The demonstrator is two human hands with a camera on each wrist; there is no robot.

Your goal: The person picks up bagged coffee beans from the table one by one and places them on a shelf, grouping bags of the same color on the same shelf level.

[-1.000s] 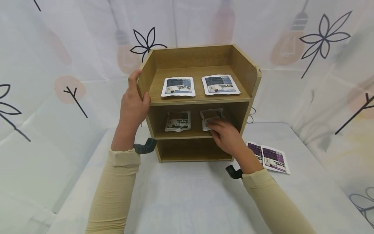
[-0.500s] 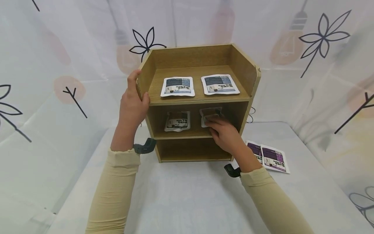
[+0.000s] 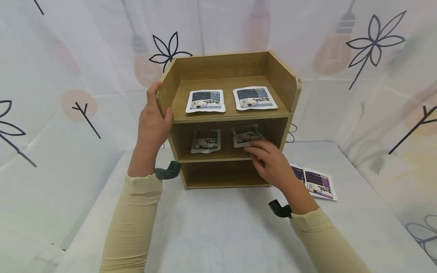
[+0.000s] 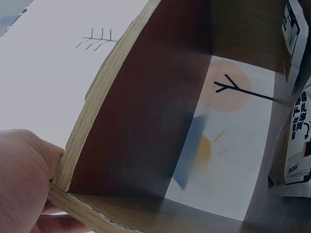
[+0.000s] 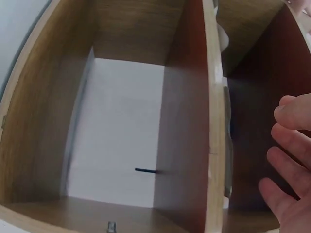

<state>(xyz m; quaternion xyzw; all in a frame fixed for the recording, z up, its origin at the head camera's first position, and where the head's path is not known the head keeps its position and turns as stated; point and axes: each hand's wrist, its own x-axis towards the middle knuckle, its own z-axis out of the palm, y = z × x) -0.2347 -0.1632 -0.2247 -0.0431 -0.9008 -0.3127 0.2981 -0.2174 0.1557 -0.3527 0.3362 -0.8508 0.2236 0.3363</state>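
My left hand grips the left side panel of a small wooden shelf, thumb at its front edge. The left wrist view shows the same hand at the corner where panel and board meet. On the middle level lie two brown-and-white packets, a left one and a right one. My right hand is in front of the right packet, its fingertips overlapping the packet's near corner in the head view. In the right wrist view, this hand's fingers are apart with nothing between them.
Two blue-and-white packets, one left and one right, lie on the top board. Purple-and-white packets lie on the white table, right of the shelf. A patterned curtain hangs close behind.
The right packet on the middle level has slid farther back. My right hand has let go of it and drawn slightly back to the right. My left hand keeps its grip on the shelf.
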